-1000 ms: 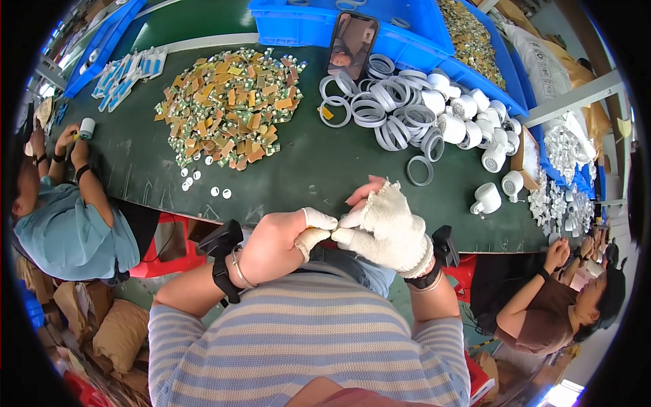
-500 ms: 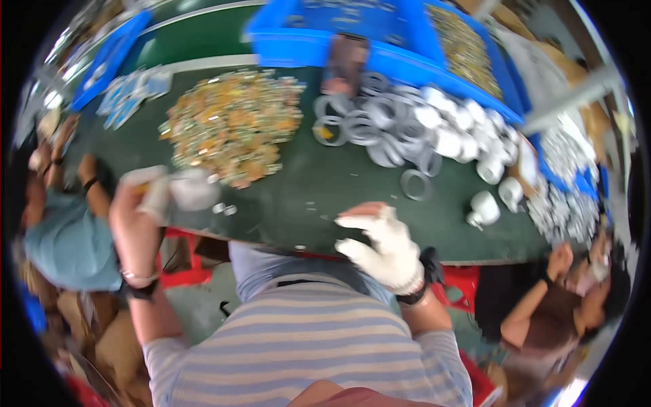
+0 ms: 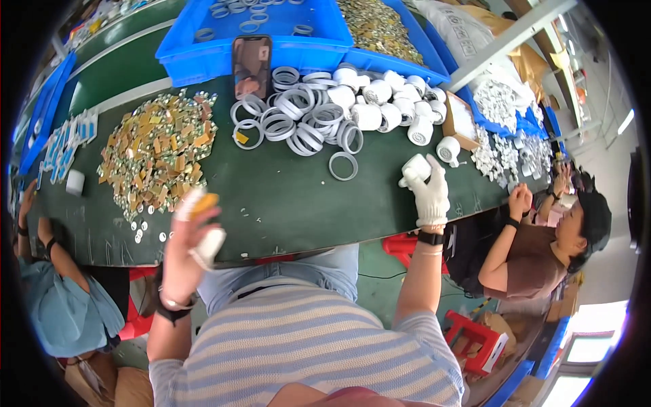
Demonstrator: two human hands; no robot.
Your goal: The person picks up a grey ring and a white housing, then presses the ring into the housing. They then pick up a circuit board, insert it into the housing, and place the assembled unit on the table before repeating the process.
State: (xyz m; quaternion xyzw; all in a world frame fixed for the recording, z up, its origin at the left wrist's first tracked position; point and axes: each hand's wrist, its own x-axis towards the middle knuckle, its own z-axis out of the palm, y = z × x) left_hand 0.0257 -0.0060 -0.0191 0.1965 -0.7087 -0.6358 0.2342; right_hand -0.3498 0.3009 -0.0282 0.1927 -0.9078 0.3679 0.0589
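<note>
My right hand (image 3: 432, 195), in a white knit glove, closes on a white plastic housing (image 3: 416, 168) at the right of the table. Another white housing with a small stub stands just beside it. My left hand (image 3: 186, 237) is over the table's front edge, slightly blurred, with white and orange coverings on some fingers. Its thumb stands apart from the fingers, and I see nothing held between them. Just beyond this hand lies a heap of small tan and green circuit boards (image 3: 159, 146), with several small white discs (image 3: 139, 235) at its near edge.
Grey rings (image 3: 298, 115) and white housings (image 3: 369, 117) pile up behind the middle. A phone (image 3: 251, 66) leans on a blue bin (image 3: 196, 62). A white cylinder (image 3: 75, 182) and blue-white strips (image 3: 68, 146) lie far left. Co-workers sit at both sides.
The view has swung rightward. My right hand has moved from the front edge onto a white housing. My left hand has left the white cylinder, now at the far left, and drawn back.
</note>
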